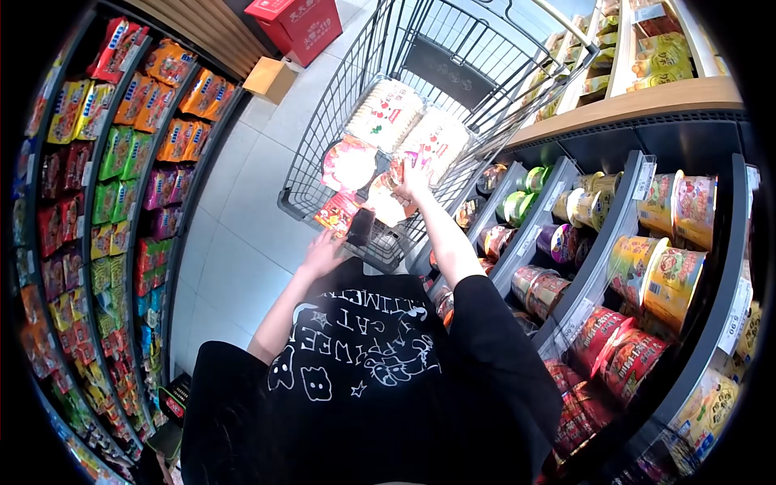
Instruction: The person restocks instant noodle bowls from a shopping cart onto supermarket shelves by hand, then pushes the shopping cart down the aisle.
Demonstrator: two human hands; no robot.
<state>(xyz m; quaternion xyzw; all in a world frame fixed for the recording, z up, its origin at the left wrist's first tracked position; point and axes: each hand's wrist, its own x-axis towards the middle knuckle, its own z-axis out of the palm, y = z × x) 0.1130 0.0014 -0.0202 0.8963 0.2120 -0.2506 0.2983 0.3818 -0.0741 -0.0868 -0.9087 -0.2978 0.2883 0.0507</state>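
A wire shopping cart (303, 149) stands in front of me with goods inside. My right hand (414, 184) reaches into it, fingers closed around a small reddish-brown package (397, 170). Beneath that hand lies a round white-and-orange lidded tub (388, 202). My left hand (325, 254) is at the cart's near end, fingers extended beside a red packet (338, 212) and a dark rectangular object (361, 227). Farther in are a pink-and-white round package (349, 164) and two large clear packs of pale food, a left pack (385, 113) and a right pack (439, 144).
Shelves of bright snack bags (121, 153) line the left side. At the right, slanted racks hold instant noodle cups (659, 275), with a wooden ledge (622, 109) above. A red box (295, 28) and a cardboard box (270, 79) stand on the tiled floor (242, 202).
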